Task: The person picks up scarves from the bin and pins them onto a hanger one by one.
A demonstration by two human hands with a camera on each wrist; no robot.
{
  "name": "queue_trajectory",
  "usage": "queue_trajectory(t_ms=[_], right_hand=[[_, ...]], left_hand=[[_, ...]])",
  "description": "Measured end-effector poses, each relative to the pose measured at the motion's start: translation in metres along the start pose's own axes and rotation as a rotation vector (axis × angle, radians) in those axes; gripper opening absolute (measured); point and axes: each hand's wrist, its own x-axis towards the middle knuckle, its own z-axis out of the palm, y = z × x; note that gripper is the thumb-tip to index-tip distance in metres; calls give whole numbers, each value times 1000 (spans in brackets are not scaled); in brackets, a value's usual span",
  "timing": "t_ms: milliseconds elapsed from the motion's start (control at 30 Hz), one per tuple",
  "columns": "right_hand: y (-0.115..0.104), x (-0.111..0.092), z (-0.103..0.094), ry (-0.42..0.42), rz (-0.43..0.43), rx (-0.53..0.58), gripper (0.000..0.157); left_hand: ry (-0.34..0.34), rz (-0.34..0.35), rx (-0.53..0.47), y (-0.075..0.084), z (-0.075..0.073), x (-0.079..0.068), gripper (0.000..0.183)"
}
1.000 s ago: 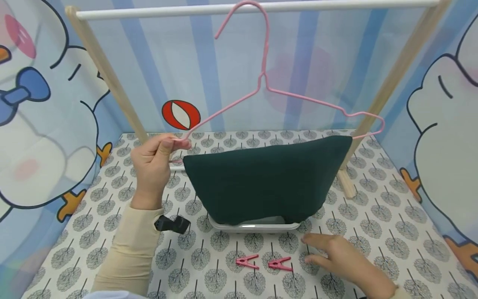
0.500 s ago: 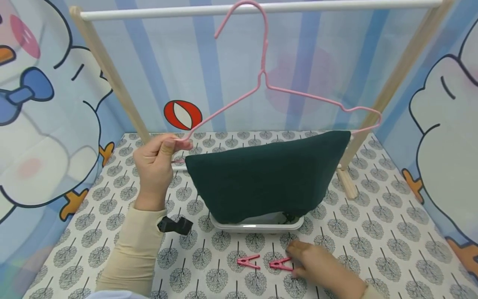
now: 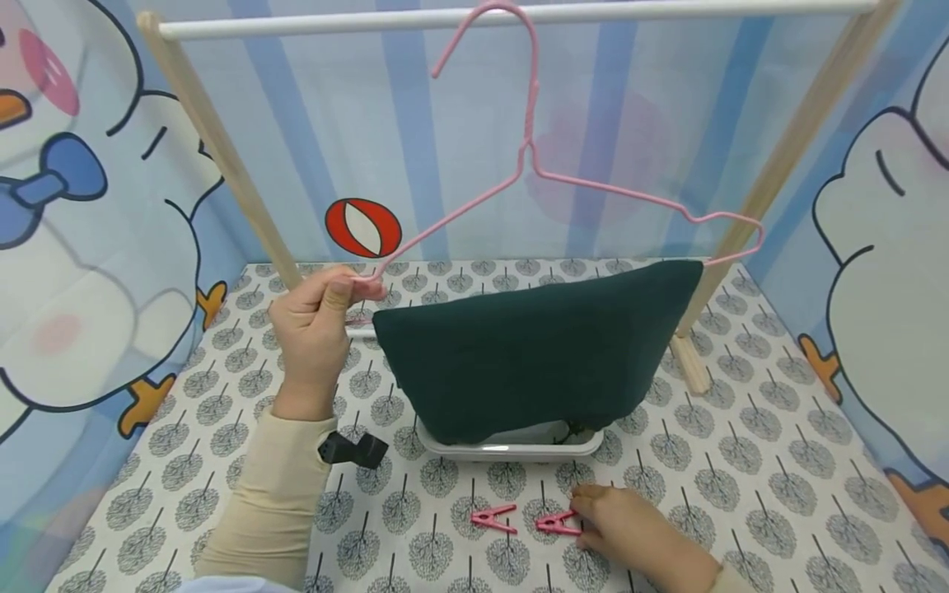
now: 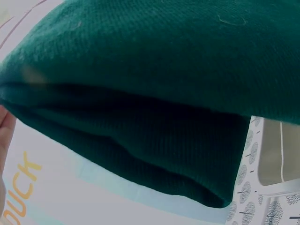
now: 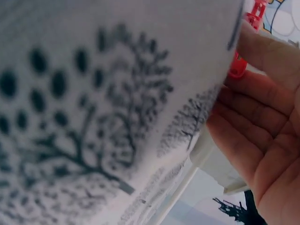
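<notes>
My left hand (image 3: pixel 315 329) grips the left end of a pink wire hanger (image 3: pixel 474 202), its hook upward. A dark green cloth (image 3: pixel 537 350) hangs folded over the hanger's lower bar, its right side higher; in the left wrist view the green cloth (image 4: pixel 154 51) fills the upper part. Low on the right, my right hand (image 3: pixel 630 527) lies at the table with thumb and fingers around the leg ends of a pink clothespin (image 3: pixel 552 525). The right wrist view shows red plastic (image 5: pixel 239 65) between thumb and forefinger. Left of it lies a second pink clothespin (image 3: pixel 493 518).
Behind the cloth, a white tray (image 3: pixel 511 451) stands partly hidden, with something dark at its right. A rack with a white rail (image 3: pixel 334 23) and wooden posts (image 3: pixel 786 165) spans the back. Tree-patterned cloth (image 3: pixel 415 568) covers the table; printed cartoon walls surround it.
My right hand has moved left to the right-hand clothespin, and its fingers have closed in around the legs. My left hand keeps its grip; the hanger and cloth have shifted only slightly.
</notes>
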Motion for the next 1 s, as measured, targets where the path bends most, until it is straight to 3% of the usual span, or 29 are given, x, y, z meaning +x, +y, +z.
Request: queue_trajectory(t_ms=[133,267,367,500,633,833,1000], right_hand=[[-2,-2,-9,41,16,101,29],[-8,-3,-28,138,-64,138,28],[-13,-1,-50,265,-182,97,28],[-19,10,-86,462,-355,44,29],[-26,26,-124,572,-501,-41,38],[-41,52,-170,667,-598,-205,39],[-54,71,-186,746,-594,-269,35]], left_hand=[[6,1,42,0,2,-2,35],[12,10,60,-1,5,-3,30],[7,16,48,-1,8,-4,27],[-12,25,59,-1,12,-6,40],[-26,2,69,-1,15,-8,44],[-22,-14,70,-3,19,-12,40],[-29,-27,44,-3,23,-12,39]])
